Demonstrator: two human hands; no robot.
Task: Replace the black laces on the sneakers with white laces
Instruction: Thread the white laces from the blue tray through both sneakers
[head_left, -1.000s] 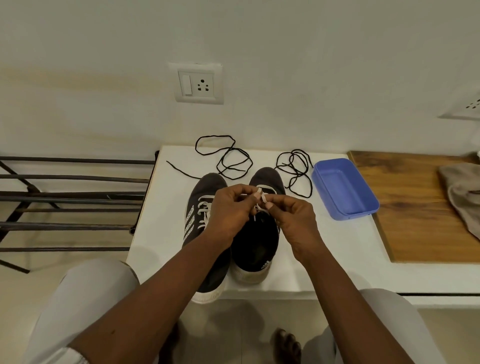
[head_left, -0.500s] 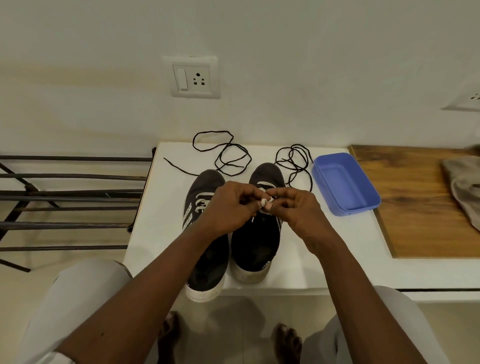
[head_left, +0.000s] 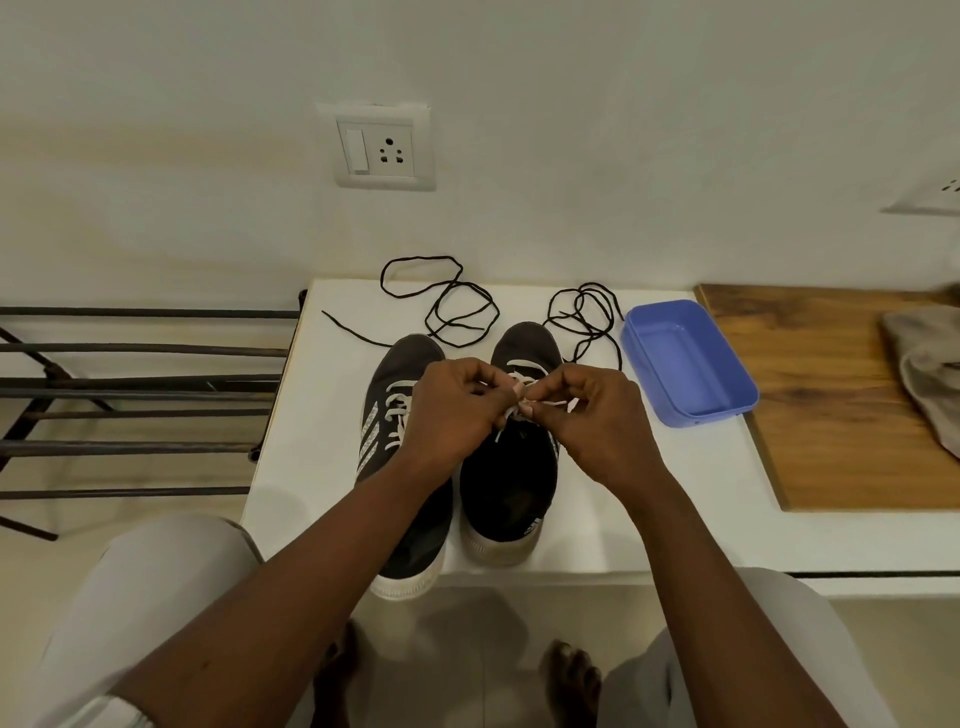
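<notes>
White lace (head_left: 522, 397) is pinched tight between my left hand (head_left: 453, 415) and right hand (head_left: 597, 422), with the sneaker (head_left: 511, 467) just under them.

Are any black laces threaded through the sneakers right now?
No, the black laces lie in loose coils on the white table behind the sneakers, whose eyelets show white laces.

L hand (head_left: 451, 415) & R hand (head_left: 592, 421) pinch white lace (head_left: 519, 395) over right sneaker (head_left: 511, 467); left sneaker (head_left: 402, 457) just beside, already white-laced. Two black laces (head_left: 457, 312) lie behind on white table (head_left: 623, 519), blue tray (head_left: 727, 374) nearby.
</notes>
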